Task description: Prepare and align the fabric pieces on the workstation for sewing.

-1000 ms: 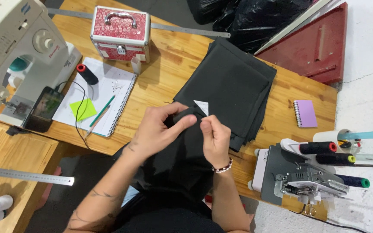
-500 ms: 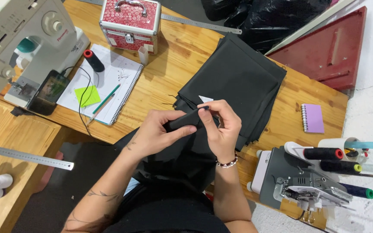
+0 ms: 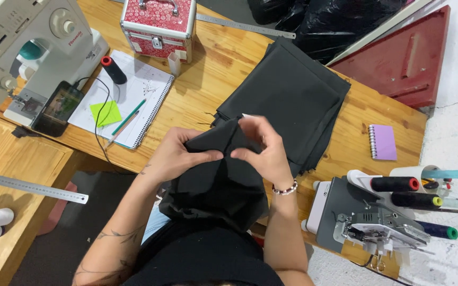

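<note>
Two hands meet over one bunched piece of black woven cloth (image 3: 216, 175), which hangs from the near edge of the pale wooden worktop (image 3: 208, 74) down toward the person's lap. The left hand (image 3: 178, 156) is closed on the cloth from the left, thumb stretched rightward along a raised fold. The right hand (image 3: 263, 151) pinches the same fold from the right, fingertips curled down onto it, a beaded bracelet (image 3: 284, 188) on its wrist. Thumb tips nearly touch, so the fold lies between the hands, no nearer one than the other, and its ridge runs roughly left to right across the view. A small pale point shows just above the right hand; what it is cannot be told.

Just beyond the hands, touching the bunched piece at its far edge, a flat stack of folded black fabric (image 3: 287, 100) lies on the worktop, its long axis slanting away to the right.

Well to the left sit a white spiral notebook (image 3: 133, 90) with a green sticky note (image 3: 106, 113) and a green pencil (image 3: 128, 117) on it, a black thread spool with a red top (image 3: 113, 69) at its far corner, and a dark phone (image 3: 56, 108) against a cream sewing machine (image 3: 22, 42). A red patterned metal case (image 3: 157, 21) stands at the far side. To the right lie a small purple notepad (image 3: 383, 142) and a grey overlock machine (image 3: 367, 222) carrying thread cones.
</note>
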